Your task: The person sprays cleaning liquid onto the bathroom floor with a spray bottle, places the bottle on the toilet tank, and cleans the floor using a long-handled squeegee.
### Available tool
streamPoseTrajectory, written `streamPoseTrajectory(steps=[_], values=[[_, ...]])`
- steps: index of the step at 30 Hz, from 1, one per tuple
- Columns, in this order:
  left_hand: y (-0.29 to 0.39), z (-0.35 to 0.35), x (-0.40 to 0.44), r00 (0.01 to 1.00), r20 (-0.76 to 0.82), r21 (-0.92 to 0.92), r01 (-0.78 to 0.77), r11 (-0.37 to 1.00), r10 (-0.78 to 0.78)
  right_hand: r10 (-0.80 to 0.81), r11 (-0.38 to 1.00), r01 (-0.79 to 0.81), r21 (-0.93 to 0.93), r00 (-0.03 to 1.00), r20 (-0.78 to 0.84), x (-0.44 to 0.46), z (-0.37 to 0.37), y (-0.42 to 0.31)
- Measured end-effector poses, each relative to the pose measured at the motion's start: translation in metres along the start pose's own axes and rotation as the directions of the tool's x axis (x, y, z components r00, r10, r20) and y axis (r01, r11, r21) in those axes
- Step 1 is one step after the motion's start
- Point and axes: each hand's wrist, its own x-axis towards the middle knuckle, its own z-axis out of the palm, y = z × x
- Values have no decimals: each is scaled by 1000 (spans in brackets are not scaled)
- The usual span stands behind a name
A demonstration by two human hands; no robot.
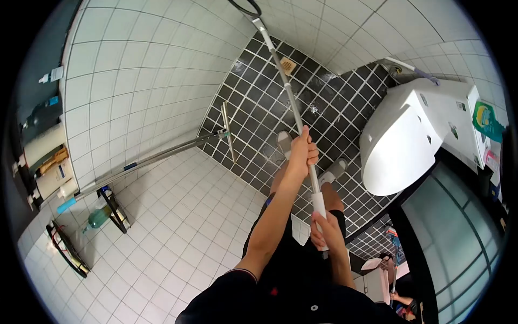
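Observation:
A long silver pole (292,100) with a white grip (319,205) runs from in front of my body toward the tiled wall at the top of the view. Its dark oval head (249,5) is up by that wall, partly cut off by the view's edge; I cannot tell what kind of tool it is. My left hand (303,148) is closed around the metal shaft, about midway along. Lower down, my right hand (327,231) wraps the end of the white grip. Light slippers (333,171) are on my feet, either side of the shaft.
At right stands a white toilet (396,148), lid down, with a green pack (487,121) on its tank. A floor squeegee (228,132) leans at left. Wall racks (113,210) hold bottles. A drain (287,66) sits in the dark, wet-looking floor. A mirror-like panel (377,281) shows a person.

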Motion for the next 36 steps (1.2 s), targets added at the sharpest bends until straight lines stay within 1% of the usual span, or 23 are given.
streamPoseTrajectory(steps=[4,5,8,9,10,12,14,16,17,19,20,21,22,23,24,25,26,28,30,31,32,34,36], values=[[49,-6,37,986,43,-47,-160,986,162,-52,996,45,83,995,85,45,27,-25],[54,-8,41,982,63,-28,-178,984,180,-11,991,4,135,999,52,52,32,-25],[19,-13,18,991,25,56,-135,989,134,18,993,-25,115,998,63,26,9,-3],[3,-7,1,995,-44,68,-90,994,94,18,999,-18,29,999,30,14,-9,16],[-8,-9,-10,999,-9,55,-53,997,53,28,999,-28,19,999,30,7,-10,18],[1,-11,-16,997,-59,43,-48,998,50,18,998,-23,51,996,90,3,-2,22],[26,-25,12,975,-50,144,-207,968,216,39,988,-57,140,992,124,35,13,15],[40,-32,28,965,37,167,-262,950,260,-6,972,-51,228,970,243,60,16,14],[31,-35,29,954,6,247,-290,924,298,-12,974,-45,223,969,246,56,10,18],[4,-39,13,938,-37,317,-317,894,346,84,854,-248,456,933,349,36,-4,33],[-18,-44,1,935,-60,307,-315,898,349,83,854,-246,459,934,347,25,-19,50],[-41,-52,-7,943,-113,306,-268,914,314,143,827,-335,452,902,408,13,-41,69],[-70,-66,-5,917,-140,399,-293,869,373,200,799,-421,430,859,471,4,-59,80],[-90,-69,-12,925,-208,399,-217,891,319,203,806,-421,416,857,473,-4,-69,86],[-111,-81,-8,920,-236,477,-171,862,313,332,862,-418,288,894,302,-13,-79,93],[-137,-92,3,863,-235,647,-206,734,448,419,889,-431,153,902,104,-20,-85,99],[-155,-100,6,861,-234,639,-213,739,451,419,892,-430,141,902,101,-25,-87,104],[-180,-107,7,610,4,939,-275,207,793,274,959,-280,-33,954,-123,-28,-82,109],[-197,-110,4,618,42,936,-298,185,785,260,952,-283,-116,948,-185,-35,-77,111],[-198,-109,-3,625,92,935,-322,149,775,278,957,-288,-35,946,-167,-38,-76,114],[-199,-108,-12,630,79,937,-312,159,772,293,956,-289,46,945,-148,-41,-74,116],[-190,-94,-37,930,-91,664,-211,718,357,281,960,-278,46,943,-179,-50,-70,118],[-188,-89,-44,945,-64,649,-206,733,322,260,966,-256,42,942,-212,-52,-65,123]])
